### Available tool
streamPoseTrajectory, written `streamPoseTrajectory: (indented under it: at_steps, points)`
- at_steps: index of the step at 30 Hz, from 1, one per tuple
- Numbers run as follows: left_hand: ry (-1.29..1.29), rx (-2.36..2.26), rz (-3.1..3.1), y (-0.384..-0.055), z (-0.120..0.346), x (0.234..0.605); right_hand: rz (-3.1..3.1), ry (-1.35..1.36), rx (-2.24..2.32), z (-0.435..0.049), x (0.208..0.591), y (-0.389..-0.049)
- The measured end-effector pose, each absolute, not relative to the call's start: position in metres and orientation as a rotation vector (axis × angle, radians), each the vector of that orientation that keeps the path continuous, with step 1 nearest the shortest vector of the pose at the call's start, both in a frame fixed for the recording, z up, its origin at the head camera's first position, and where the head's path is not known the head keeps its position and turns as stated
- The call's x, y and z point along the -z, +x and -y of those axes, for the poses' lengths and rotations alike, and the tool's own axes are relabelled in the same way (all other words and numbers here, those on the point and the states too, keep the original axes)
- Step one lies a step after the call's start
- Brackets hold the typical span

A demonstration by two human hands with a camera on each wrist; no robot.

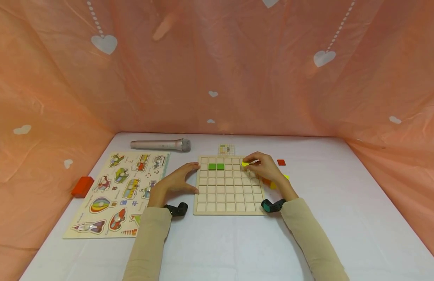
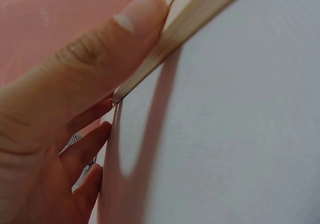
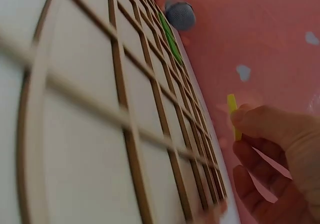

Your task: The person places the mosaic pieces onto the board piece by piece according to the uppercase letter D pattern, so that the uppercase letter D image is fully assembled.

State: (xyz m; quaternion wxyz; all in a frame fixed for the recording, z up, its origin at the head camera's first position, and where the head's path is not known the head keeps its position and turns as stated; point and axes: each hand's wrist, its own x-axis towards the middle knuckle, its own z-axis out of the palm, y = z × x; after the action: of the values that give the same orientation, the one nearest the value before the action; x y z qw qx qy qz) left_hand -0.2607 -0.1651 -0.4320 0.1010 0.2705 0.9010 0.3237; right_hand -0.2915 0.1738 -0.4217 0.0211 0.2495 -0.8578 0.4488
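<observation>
A wooden grid board (image 1: 231, 189) lies in the middle of the table, with two green square tiles (image 1: 216, 166) side by side in its second row. Over the board's upper right part, my right hand (image 1: 264, 166) pinches a yellow square tile (image 3: 234, 116) between thumb and fingers, the tile held on edge in the right wrist view. My left hand (image 1: 176, 180) rests at the board's left edge, thumb and fingers spread along it. The left thumb (image 2: 140, 18) lies right at the wooden rim in the left wrist view.
A small pattern card (image 1: 226, 149) lies behind the board. Yellow and orange pieces (image 1: 286, 178) sit partly hidden under my right wrist, with a red tile (image 1: 281, 162) beyond. To the left are a picture puzzle (image 1: 127, 195), a red block (image 1: 83, 187) and a microphone (image 1: 160, 145).
</observation>
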Motion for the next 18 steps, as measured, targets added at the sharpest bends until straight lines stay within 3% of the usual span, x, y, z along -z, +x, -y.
streamPoseTrajectory:
  at_steps: [10, 18]
  points:
    - [0.918, -1.018, -2.664, -0.260, 0.167, 0.434, 2.664, 0.870, -1.419, -0.131, 0.430, -0.300]
    - [0.816, -0.962, -2.665, -0.261, 0.166, 0.432, 2.709, 0.812, -1.437, -0.125, 0.438, -0.301]
